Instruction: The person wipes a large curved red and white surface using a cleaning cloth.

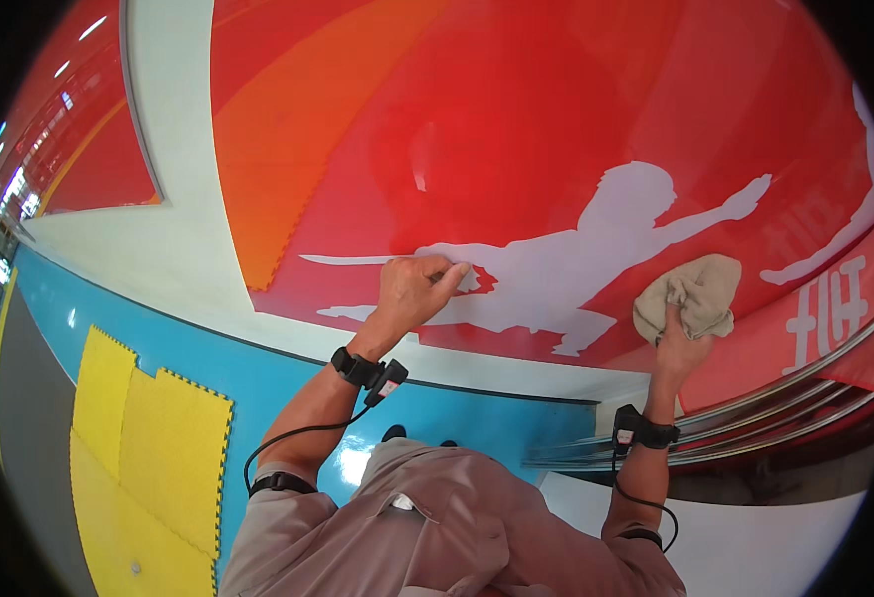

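Note:
Before me is a glossy red wall panel (496, 134) with a pale silhouette of a leaping figure (534, 276). My right hand (683, 347) presses a beige cloth (694, 295) on the red surface, to the right of the silhouette's torso. My left hand (422, 287) is curled at the silhouette's rear part, with thumb and fingertips close together. A small whitish bit shows beside its thumb; I cannot tell whether it is held or part of the graphic. Both wrists wear black straps with small devices and cables.
Yellow interlocking foam mats (168, 448) lie on the blue floor (287, 373) at the lower left, near a grey floor area (34, 395). Shiny metal rails (772, 425) run at the lower right above a white surface (705, 537). A pale border (183, 164) edges the panel.

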`<state>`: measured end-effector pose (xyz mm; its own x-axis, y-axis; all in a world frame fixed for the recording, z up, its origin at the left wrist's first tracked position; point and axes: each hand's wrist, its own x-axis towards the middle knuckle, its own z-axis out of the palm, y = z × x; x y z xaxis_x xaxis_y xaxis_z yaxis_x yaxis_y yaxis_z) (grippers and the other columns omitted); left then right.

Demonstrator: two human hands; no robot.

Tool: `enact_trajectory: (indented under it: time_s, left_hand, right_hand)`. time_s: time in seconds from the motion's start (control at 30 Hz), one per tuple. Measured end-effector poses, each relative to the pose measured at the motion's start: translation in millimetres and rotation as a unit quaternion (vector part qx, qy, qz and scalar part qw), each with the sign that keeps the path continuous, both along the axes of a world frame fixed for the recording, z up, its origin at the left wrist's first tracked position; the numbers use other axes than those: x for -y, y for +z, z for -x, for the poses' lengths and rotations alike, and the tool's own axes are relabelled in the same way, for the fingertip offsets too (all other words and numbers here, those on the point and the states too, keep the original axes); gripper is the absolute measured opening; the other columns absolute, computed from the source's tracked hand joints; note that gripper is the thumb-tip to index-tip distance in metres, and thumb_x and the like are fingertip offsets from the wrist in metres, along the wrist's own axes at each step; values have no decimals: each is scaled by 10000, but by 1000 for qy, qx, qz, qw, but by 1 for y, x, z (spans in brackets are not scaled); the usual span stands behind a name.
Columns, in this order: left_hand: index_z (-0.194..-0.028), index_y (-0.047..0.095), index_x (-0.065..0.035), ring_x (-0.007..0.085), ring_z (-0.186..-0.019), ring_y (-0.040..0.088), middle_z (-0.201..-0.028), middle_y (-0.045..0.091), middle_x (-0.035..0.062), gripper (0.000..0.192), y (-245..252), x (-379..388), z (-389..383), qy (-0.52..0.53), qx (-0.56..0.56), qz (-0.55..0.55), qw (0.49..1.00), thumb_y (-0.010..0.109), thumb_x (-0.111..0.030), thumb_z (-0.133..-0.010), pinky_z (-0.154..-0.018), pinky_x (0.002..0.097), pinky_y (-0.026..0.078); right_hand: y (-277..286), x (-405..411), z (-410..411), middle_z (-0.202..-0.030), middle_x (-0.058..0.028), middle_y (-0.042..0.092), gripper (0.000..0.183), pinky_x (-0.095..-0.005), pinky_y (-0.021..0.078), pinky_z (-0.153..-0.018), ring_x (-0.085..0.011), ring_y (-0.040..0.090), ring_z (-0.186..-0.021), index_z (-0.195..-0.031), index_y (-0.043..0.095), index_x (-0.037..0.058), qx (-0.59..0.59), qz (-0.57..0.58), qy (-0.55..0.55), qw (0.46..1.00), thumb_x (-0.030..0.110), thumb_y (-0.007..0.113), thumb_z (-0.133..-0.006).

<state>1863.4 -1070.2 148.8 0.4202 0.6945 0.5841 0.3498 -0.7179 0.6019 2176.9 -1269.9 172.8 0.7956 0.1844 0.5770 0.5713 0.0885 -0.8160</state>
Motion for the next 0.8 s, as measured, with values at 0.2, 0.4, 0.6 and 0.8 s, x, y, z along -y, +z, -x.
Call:
enact_trajectory:
  time_s: [0.2,0.4,0.6,0.8]
  left_hand:
    - [-707,739,-54,236,-449,569,-554,629,79,277,3,0,2,-32,-13,3,999,713,-281,-865,-443,336,426]
    - [-712,737,-51,183,-444,573,-558,640,71,268,3,-1,14,-43,-3,-17,999,731,-264,-876,-427,308,422]
    - [-706,729,-47,188,-433,567,-550,626,83,241,3,-1,5,-73,7,-20,997,742,-229,-864,-428,316,427]
    - [-994,713,-73,292,-778,672,-859,699,117,236,-9,-12,10,-102,-18,-66,992,758,-219,-814,-676,401,523]
  right_hand:
    - [11,-8,26,-1180,-128,667,520,-316,491,-915,-174,627,-1042,-1218,595,-66,24,56,-87,994,144,835,-807]
    - [21,-34,70,-1232,-142,618,588,-349,455,-984,-221,595,-1138,-1264,559,-40,94,9,50,994,124,834,-771]
    - [40,-62,118,-1176,-127,549,691,-374,451,-969,-252,567,-1125,-1350,502,-25,218,-1,122,968,124,831,-761]
    - [49,-95,174,-1031,-138,576,648,-443,486,-735,-339,582,-907,-1315,556,55,357,73,180,914,117,784,-712]
